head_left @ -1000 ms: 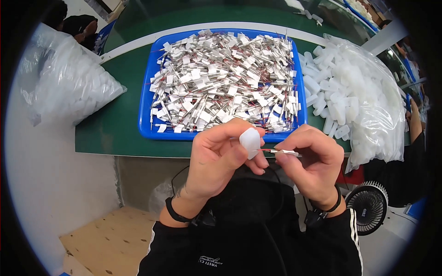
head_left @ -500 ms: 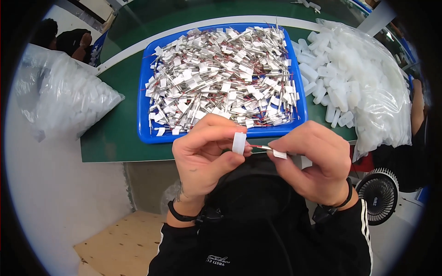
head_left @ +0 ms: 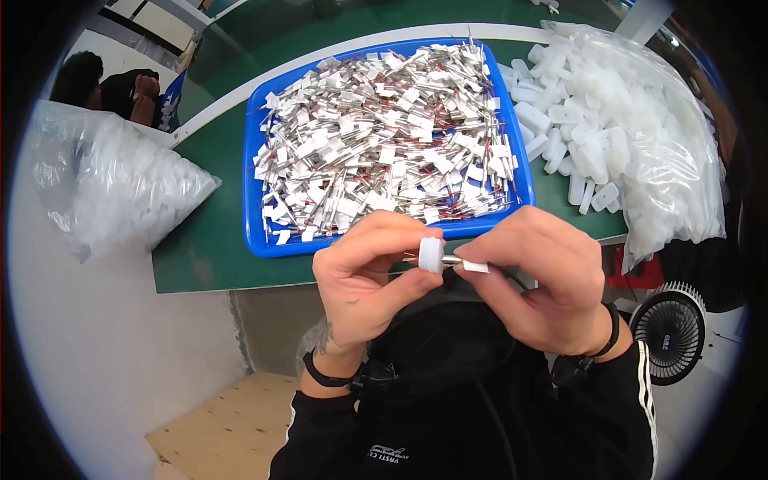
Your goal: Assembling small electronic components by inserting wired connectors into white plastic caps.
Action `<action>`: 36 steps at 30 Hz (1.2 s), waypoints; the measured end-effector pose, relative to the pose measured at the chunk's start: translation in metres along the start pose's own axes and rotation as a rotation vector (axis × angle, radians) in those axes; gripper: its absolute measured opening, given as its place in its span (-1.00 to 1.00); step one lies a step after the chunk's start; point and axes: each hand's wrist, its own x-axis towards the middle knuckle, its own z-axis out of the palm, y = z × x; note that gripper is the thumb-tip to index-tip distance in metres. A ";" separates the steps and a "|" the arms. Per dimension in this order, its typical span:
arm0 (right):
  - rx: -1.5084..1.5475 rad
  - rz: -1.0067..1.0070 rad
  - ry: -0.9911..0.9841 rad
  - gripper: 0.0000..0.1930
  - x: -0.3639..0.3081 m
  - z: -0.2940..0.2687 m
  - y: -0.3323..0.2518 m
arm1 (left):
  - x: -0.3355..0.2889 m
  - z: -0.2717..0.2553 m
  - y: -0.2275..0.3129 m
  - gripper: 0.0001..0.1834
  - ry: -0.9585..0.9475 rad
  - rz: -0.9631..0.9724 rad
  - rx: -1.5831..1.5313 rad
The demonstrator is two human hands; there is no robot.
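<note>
Far to the left of the left hand (head_left: 360, 280), a see-through bag (head_left: 120, 180) of white bits is seen; between this bag and the blue tray (head_left: 276, 248), a strip of green table (head_left: 192, 256) is shown; the tray's near edge is found just beyond both hands; farther out on the right side, past the right hand (head_left: 552, 280), loose white pieces (head_left: 592, 152) are heaped beside a big see-through bag (head_left: 664, 144), and some green table is seen between that heap and the hand.

Between the hands, the small white cap (head_left: 431, 254) is pinched by the left thumb and fingers; the thin metal rod (head_left: 451, 260) is pinched, close to its white tag (head_left: 476, 267), by the right thumb and fingertips, and is lined up with the cap; thin wires (head_left: 409, 256) are seen on the cap's left side; how much of the rod is inside the cap cannot be told; the table's near edge is partly covered by the hands; both black sleeves (head_left: 308, 428) are cut off below.

One cap, one held rod, one tray, two bags and, right of the right wrist, one fan (head_left: 670, 332) are counted; the tray's rods (head_left: 376, 160) are too many to be counted.
</note>
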 end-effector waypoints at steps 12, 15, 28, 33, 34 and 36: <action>-0.020 -0.016 0.040 -0.74 -0.015 0.005 0.007 | 0.005 -0.001 0.000 -0.64 -0.065 -0.092 -0.050; 0.077 0.008 0.077 -0.71 -0.018 0.006 0.004 | 0.009 0.003 0.003 -0.64 -0.116 -0.031 0.039; 0.830 0.298 -0.011 -0.88 -0.032 0.011 0.026 | 0.010 0.024 0.026 -0.52 -0.033 0.150 0.430; 0.929 0.365 -0.065 -0.88 -0.027 0.018 0.026 | 0.008 0.022 0.024 -0.56 0.058 0.205 0.443; 0.985 0.358 -0.061 -0.86 -0.025 0.022 0.023 | 0.007 0.022 0.025 -0.56 0.068 0.215 0.434; 1.089 0.376 -0.105 -0.83 -0.020 0.019 0.022 | 0.008 0.017 0.027 -0.59 0.058 0.218 0.487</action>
